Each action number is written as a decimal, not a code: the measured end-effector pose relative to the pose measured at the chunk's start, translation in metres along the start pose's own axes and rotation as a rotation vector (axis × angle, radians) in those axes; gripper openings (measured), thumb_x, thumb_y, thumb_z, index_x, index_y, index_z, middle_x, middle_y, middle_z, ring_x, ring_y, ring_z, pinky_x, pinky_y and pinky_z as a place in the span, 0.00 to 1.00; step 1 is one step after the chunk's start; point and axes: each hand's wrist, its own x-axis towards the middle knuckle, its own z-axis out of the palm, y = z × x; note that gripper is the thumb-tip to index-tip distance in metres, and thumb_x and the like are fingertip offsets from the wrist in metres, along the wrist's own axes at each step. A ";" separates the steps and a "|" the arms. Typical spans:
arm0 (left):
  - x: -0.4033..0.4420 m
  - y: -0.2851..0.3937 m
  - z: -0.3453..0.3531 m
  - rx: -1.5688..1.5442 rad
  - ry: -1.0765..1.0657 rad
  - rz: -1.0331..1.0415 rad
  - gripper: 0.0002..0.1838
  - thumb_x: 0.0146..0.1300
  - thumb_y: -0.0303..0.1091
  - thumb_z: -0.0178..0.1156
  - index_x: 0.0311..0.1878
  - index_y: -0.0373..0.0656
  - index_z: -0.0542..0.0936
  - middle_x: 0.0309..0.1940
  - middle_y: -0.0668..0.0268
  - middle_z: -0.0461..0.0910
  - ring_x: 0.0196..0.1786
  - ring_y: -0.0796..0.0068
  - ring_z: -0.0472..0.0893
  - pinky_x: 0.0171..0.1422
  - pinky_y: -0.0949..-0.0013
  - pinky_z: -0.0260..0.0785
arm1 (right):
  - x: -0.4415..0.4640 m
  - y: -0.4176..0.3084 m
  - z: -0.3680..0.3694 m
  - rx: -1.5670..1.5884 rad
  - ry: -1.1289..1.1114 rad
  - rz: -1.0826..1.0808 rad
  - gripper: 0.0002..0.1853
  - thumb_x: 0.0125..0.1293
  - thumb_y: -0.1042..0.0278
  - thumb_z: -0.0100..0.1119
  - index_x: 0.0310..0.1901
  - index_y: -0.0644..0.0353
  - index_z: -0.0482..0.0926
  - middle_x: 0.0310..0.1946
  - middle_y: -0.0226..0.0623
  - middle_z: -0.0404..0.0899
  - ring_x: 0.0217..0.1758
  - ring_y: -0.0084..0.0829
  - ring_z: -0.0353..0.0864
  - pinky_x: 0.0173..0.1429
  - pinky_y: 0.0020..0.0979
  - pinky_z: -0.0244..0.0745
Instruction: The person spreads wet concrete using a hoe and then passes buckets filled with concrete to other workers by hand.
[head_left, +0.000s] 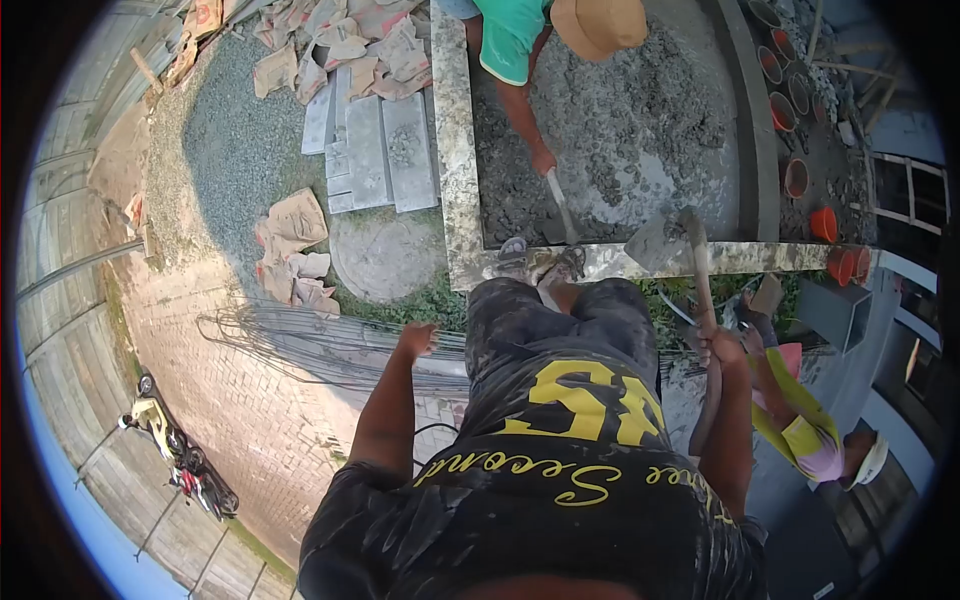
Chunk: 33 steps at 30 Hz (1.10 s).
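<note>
The low-walled bed [461,150] lies ahead of me, its floor spread with lumpy, wet grey mix [640,110]. Off to the left is a heap of gravel [225,130], with flat grey slabs [365,150] and crumpled paper sacks [385,50] between it and the wall. A co-worker in a green shirt [510,45] leans in over the mix, one hand on a short pale handle [560,195]. Another person in a yellow-green top [810,435] is near my right side. Loose wire [300,345] lies along the ground on my left. My long-handled tool [703,285] slants up from beside my right leg, its broad blade [655,248] by the near wall. My right hand [722,347] has its fingers clamped round the shaft. My left hand [420,338] hangs above the wire, its fingers curled; I can't tell whether they meet the palm.
</note>
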 end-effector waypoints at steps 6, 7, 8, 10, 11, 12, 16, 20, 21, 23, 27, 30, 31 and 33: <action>-0.022 -0.046 0.003 -0.054 -0.003 -0.074 0.09 0.66 0.39 0.53 0.42 0.46 0.75 0.32 0.65 0.80 0.28 0.68 0.80 0.33 0.62 0.73 | 0.013 -0.005 -0.054 0.158 -0.076 0.088 0.04 0.62 0.70 0.54 0.34 0.60 0.74 0.19 0.28 0.67 0.15 0.25 0.66 0.18 0.33 0.66; -0.022 -0.052 0.008 -0.134 -0.007 -0.091 0.08 0.67 0.39 0.51 0.42 0.46 0.74 0.33 0.64 0.80 0.30 0.67 0.81 0.34 0.62 0.73 | 0.024 -0.002 -0.068 0.071 0.004 0.059 0.04 0.62 0.70 0.54 0.33 0.60 0.74 0.19 0.29 0.68 0.15 0.26 0.67 0.18 0.33 0.66; -0.021 -0.057 0.016 -0.153 -0.003 -0.093 0.08 0.67 0.39 0.51 0.42 0.46 0.74 0.33 0.64 0.80 0.30 0.67 0.81 0.34 0.62 0.73 | 0.036 0.000 -0.084 -0.015 0.084 0.027 0.04 0.62 0.71 0.53 0.32 0.61 0.74 0.19 0.31 0.69 0.15 0.27 0.68 0.18 0.34 0.67; -0.020 -0.064 0.039 -0.211 0.000 -0.079 0.09 0.67 0.39 0.50 0.44 0.46 0.75 0.35 0.64 0.80 0.33 0.67 0.82 0.36 0.62 0.74 | 0.045 -0.011 -0.096 -0.006 0.100 0.085 0.05 0.61 0.72 0.53 0.32 0.63 0.75 0.19 0.33 0.69 0.15 0.29 0.69 0.18 0.34 0.67; -0.021 -0.069 0.055 -0.187 0.004 -0.077 0.10 0.67 0.39 0.50 0.45 0.46 0.75 0.38 0.64 0.81 0.35 0.66 0.82 0.38 0.63 0.74 | 0.047 -0.013 -0.104 0.024 0.122 0.154 0.05 0.60 0.72 0.54 0.32 0.65 0.76 0.18 0.35 0.70 0.15 0.31 0.70 0.18 0.35 0.67; -0.030 -0.067 0.074 -0.199 0.011 -0.082 0.10 0.67 0.39 0.50 0.45 0.46 0.75 0.38 0.64 0.81 0.35 0.66 0.82 0.38 0.63 0.74 | 0.057 -0.010 -0.119 0.010 0.114 0.153 0.05 0.60 0.72 0.54 0.32 0.65 0.76 0.18 0.35 0.70 0.15 0.31 0.70 0.18 0.35 0.67; -0.058 -0.048 0.156 -0.180 0.013 -0.107 0.11 0.67 0.39 0.50 0.47 0.45 0.75 0.40 0.63 0.82 0.36 0.67 0.82 0.39 0.63 0.74 | 0.100 0.011 -0.168 -0.264 0.137 0.102 0.04 0.58 0.74 0.56 0.30 0.65 0.74 0.18 0.38 0.71 0.15 0.35 0.72 0.18 0.37 0.69; -0.074 -0.037 0.228 -0.205 0.058 -0.003 0.12 0.65 0.38 0.53 0.46 0.42 0.73 0.37 0.62 0.82 0.32 0.69 0.82 0.35 0.66 0.73 | 0.128 0.006 -0.195 -0.438 0.091 0.092 0.06 0.57 0.74 0.58 0.28 0.63 0.72 0.17 0.36 0.69 0.15 0.35 0.72 0.18 0.40 0.71; -0.081 -0.034 0.244 -0.279 0.084 0.034 0.11 0.64 0.37 0.54 0.45 0.41 0.73 0.36 0.62 0.81 0.31 0.70 0.81 0.34 0.67 0.73 | 0.142 0.010 -0.204 -0.445 0.086 0.098 0.06 0.57 0.74 0.58 0.28 0.63 0.72 0.17 0.36 0.69 0.15 0.35 0.72 0.18 0.40 0.71; -0.087 -0.035 0.266 -0.362 0.100 0.100 0.12 0.62 0.35 0.57 0.44 0.39 0.72 0.33 0.63 0.80 0.30 0.72 0.80 0.34 0.67 0.73 | 0.174 0.016 -0.221 -0.614 0.046 0.045 0.05 0.56 0.74 0.59 0.28 0.64 0.73 0.17 0.37 0.69 0.15 0.34 0.72 0.19 0.40 0.70; -0.104 -0.042 0.300 -0.370 0.166 0.092 0.12 0.61 0.33 0.57 0.45 0.39 0.71 0.33 0.62 0.80 0.30 0.71 0.81 0.33 0.67 0.72 | 0.169 -0.007 -0.213 -0.514 0.017 0.050 0.05 0.56 0.75 0.60 0.27 0.65 0.74 0.18 0.37 0.71 0.16 0.33 0.72 0.19 0.39 0.69; -0.109 -0.056 0.307 -0.392 0.201 0.072 0.09 0.62 0.35 0.57 0.40 0.41 0.73 0.32 0.63 0.80 0.29 0.71 0.81 0.31 0.68 0.74 | 0.167 -0.008 -0.212 -0.389 -0.006 0.213 0.07 0.55 0.71 0.62 0.27 0.67 0.78 0.23 0.42 0.78 0.22 0.35 0.77 0.26 0.40 0.71; -0.109 -0.061 0.306 -0.430 0.192 0.055 0.09 0.62 0.35 0.57 0.41 0.41 0.73 0.32 0.63 0.80 0.29 0.70 0.81 0.31 0.68 0.74 | 0.163 -0.010 -0.208 -0.405 -0.024 0.176 0.07 0.56 0.72 0.62 0.27 0.66 0.77 0.22 0.42 0.77 0.21 0.35 0.77 0.26 0.41 0.71; -0.110 -0.066 0.305 -0.463 0.186 0.052 0.09 0.62 0.35 0.56 0.41 0.41 0.73 0.33 0.62 0.80 0.29 0.69 0.81 0.31 0.68 0.74 | 0.158 -0.015 -0.204 -0.411 -0.042 0.127 0.06 0.56 0.72 0.61 0.26 0.66 0.77 0.21 0.42 0.77 0.21 0.35 0.77 0.25 0.41 0.71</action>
